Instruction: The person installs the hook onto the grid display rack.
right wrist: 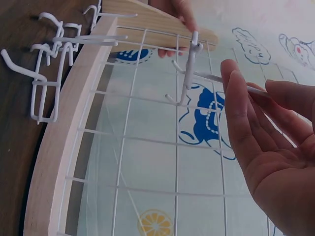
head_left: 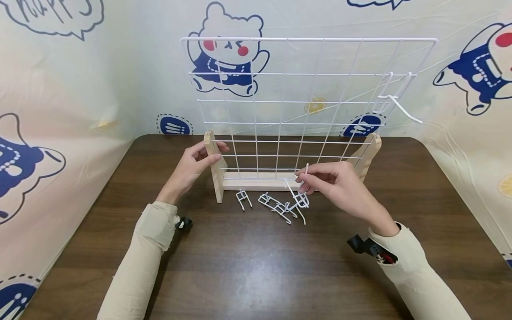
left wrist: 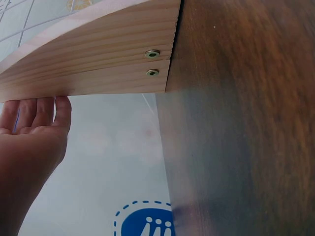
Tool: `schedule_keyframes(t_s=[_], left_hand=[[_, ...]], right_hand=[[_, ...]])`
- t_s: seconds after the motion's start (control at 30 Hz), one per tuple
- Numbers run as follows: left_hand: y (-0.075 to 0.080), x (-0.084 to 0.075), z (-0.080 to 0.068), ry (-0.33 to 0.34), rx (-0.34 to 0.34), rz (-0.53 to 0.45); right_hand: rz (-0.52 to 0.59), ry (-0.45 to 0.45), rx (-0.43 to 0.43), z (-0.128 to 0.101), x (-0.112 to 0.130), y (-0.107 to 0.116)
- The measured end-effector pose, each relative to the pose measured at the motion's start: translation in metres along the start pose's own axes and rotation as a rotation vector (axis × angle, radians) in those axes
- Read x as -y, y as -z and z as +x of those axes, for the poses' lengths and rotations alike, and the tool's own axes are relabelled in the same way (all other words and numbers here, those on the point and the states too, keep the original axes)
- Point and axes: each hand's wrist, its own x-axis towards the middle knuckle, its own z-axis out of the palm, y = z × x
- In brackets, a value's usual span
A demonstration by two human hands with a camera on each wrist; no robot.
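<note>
Dark wood-grain table (head_left: 256,266) is being backed by a pale cartoon-print cloth (head_left: 80,89); bears in blue outfits and lemon slices are being shown on it, and a speech bubble at far left is carrying partly cut-off writing that cannot be read.

White wire grid panel (head_left: 304,102) is being held upright in a light wooden base (head_left: 260,181) with two end posts. One white hook (head_left: 398,104) is being carried on the panel's far right, near the top.

Left hand (head_left: 192,166) is being rested against the left post (head_left: 214,164), with fingers lying straight along the wood in the left wrist view and the thumb on its other side. Two screws (left wrist: 152,63) are being shown in that post.

Right hand (head_left: 340,184) is being kept at the panel's lower right, a white wire hook (head_left: 298,189) being pinched between thumb and fingertips; in the right wrist view this hook (right wrist: 189,69) is being held against the grid wires.

Loose white hooks (head_left: 276,205) are being left in a tangle on the table just near of the base; one single hook (head_left: 243,199) is lying to their left. Exact count of the tangle cannot be told.
</note>
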Motion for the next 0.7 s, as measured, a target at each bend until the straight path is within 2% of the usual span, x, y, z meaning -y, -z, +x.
schedule_keyframes(t_s=[0.13, 0.53, 0.7], left_hand=[[0.000, 0.000, 0.000, -0.005, -0.001, 0.010], [0.000, 0.000, 0.001, 0.007, -0.003, 0.027], [0.000, 0.001, 0.001, 0.016, -0.009, 0.033]], right_hand=[[0.040, 0.034, -0.008, -0.001, 0.002, 0.000], [0.063, 0.133, -0.071, -0.004, 0.013, 0.001], [-0.004, 0.186, -0.112, -0.005, 0.017, 0.002]])
